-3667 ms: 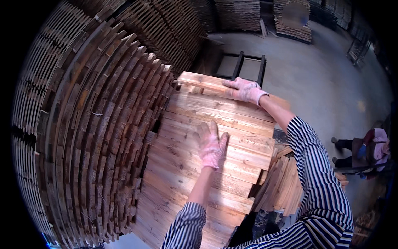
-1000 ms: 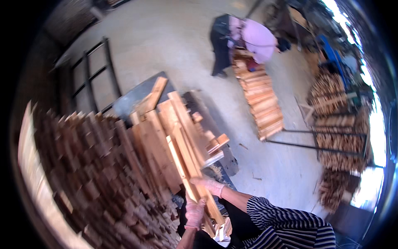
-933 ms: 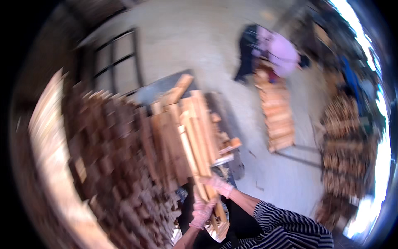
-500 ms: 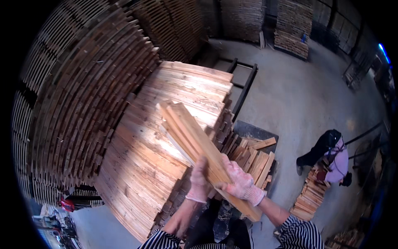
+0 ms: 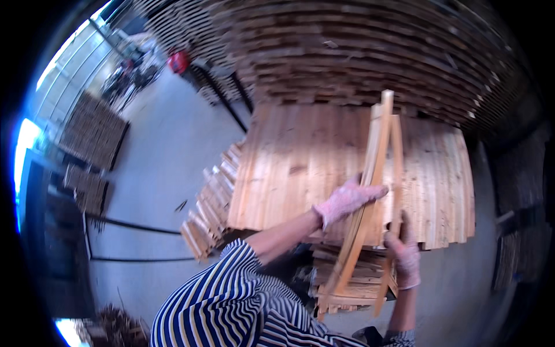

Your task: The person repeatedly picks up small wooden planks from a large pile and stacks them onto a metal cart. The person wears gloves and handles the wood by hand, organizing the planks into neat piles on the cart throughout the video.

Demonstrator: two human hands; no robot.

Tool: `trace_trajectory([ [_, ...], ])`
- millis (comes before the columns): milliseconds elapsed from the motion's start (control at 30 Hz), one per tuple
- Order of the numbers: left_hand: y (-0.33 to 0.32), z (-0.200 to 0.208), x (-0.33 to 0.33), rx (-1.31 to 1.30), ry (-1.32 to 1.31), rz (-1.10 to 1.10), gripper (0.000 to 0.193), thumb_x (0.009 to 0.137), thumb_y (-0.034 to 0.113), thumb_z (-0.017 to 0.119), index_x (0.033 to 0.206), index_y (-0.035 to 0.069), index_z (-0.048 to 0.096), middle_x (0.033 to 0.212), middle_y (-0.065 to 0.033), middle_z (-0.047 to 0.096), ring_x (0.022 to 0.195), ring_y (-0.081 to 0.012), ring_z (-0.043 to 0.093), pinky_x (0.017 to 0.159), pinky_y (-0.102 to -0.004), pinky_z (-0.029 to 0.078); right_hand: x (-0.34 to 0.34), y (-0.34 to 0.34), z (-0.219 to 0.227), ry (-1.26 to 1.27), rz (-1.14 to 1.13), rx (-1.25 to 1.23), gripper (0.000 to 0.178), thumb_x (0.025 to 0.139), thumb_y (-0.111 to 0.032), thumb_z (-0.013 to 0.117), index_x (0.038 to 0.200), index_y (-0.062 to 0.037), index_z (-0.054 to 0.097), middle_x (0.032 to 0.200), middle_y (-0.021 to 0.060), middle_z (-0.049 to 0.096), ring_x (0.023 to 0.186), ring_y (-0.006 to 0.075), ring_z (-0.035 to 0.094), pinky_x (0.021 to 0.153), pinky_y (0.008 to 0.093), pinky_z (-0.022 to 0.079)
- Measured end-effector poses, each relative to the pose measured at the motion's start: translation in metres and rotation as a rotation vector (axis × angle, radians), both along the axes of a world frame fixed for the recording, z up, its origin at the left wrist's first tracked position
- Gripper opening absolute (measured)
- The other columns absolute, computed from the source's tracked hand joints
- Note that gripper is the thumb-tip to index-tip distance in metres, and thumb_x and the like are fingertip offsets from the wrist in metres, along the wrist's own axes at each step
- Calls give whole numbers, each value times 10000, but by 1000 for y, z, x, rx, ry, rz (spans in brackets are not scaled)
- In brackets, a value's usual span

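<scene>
My left hand (image 5: 348, 202), in a pale pink knit glove, is closed round a few long wooden boards (image 5: 370, 208) held on a slant. My right hand (image 5: 406, 257), gloved alike, grips a single narrow wooden board (image 5: 396, 159) just right of them, with a gap between. Both hands are above the near edge of a wide layer of boards (image 5: 289, 179) laid side by side on a stack. Motion blurs the lower ends of the held boards, so their exact number cannot be told.
Behind the layer rises a tall stack of rough boards (image 5: 347, 58). Shorter wood pieces (image 5: 211, 208) lie in a row at its left, and more pieces (image 5: 347, 283) are piled below my hands. Dark metal rails (image 5: 219, 95) and a red object (image 5: 179, 61) stand at the far left.
My view has swung left, toward the tall stack. The boards were one bundle between both hands; now one board is apart in my right hand and the others are in my left.
</scene>
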State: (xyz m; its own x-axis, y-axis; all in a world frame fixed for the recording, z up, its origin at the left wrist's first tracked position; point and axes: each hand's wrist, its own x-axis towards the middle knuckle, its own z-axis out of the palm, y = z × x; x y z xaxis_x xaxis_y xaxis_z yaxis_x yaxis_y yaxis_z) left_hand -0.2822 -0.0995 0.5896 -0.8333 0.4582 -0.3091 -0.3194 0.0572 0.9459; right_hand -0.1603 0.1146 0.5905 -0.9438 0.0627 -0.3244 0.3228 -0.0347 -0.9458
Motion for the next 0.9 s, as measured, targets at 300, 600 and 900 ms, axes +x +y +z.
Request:
trace_trajectory([
  [300, -111, 64, -12, -892, 421, -193, 956, 700, 534, 878, 1422, 17, 525, 1231, -231, 701, 1152, -364, 682, 984, -454, 540, -57, 163, -10, -15, 268, 1062, 819, 707, -273, 881, 1433, -75, 560, 1415, 179, 616, 1324, 343, 583, 1116, 419, 465],
  [600, -90, -29, 33, -1028, 565, -325, 959, 653, 376, 948, 1455, 99, 501, 1343, -200, 612, 1205, -396, 622, 1002, -477, 524, -87, 227, -61, -154, 382, 1499, 534, 909, -34, 633, 1385, -272, 584, 1405, 80, 557, 1337, 330, 542, 1129, 499, 478],
  [900, -158, -33, 41, -1127, 554, -446, 902, 674, 266, 934, 1450, 83, 512, 1308, -193, 639, 1230, -386, 609, 1051, -457, 496, -104, 220, -58, -204, 408, 1592, 409, 979, -131, 618, 1352, -299, 622, 1396, 58, 577, 1337, 293, 575, 1053, 449, 553],
])
